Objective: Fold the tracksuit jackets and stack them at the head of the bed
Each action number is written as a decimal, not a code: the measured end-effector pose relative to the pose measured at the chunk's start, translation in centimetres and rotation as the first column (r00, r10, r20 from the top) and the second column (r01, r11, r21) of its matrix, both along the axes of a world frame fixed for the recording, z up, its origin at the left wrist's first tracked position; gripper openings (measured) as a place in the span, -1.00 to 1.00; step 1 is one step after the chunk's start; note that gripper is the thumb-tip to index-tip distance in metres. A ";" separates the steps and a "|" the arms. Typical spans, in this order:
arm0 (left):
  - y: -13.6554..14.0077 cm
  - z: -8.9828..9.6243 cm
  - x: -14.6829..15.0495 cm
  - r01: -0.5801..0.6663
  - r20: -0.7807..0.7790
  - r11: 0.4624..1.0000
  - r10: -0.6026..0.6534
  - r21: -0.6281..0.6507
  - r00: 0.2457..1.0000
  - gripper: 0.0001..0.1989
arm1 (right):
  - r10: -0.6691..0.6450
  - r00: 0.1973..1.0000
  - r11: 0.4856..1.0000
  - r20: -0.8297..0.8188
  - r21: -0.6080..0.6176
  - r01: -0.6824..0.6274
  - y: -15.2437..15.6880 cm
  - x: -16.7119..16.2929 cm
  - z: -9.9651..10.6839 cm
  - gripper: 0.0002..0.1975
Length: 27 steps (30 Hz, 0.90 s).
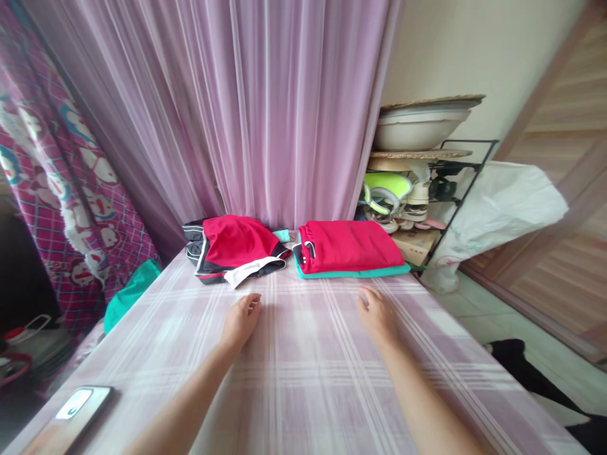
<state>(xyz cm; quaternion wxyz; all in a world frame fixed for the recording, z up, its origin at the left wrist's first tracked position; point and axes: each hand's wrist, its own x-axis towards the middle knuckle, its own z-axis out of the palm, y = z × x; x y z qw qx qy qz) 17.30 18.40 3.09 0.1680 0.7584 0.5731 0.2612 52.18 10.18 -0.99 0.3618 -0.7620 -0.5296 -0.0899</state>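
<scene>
My left hand (241,320) rests on the checked tablecloth (303,392) with its fingers loosely curled and nothing in it. Just beyond it lies a loosely bunched red and black garment (239,243) with white trim, a white strip hanging over its front edge. My right hand (378,315) is also on the cloth, empty, thumb apart from the bent fingers. In front of that hand sits a neatly folded red garment (353,245), stacked on a folded teal cloth (355,273). Neither hand touches the clothes.
A phone (71,420) lies at the table's near left corner. Teal fabric (130,294) hangs by the left edge. Purple curtains (284,114) stand behind the table. To the right are a shoe rack (458,189) with basins (422,126) on top and a white plastic bag (507,208).
</scene>
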 end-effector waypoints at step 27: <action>-4.1 4.5 -5.3 0.203 -0.250 0.970 -0.165 0.135 0.954 -0.68 | 0.016 0.982 0.995 0.190 -0.104 0.003 -0.1 0.1 0.4 -0.72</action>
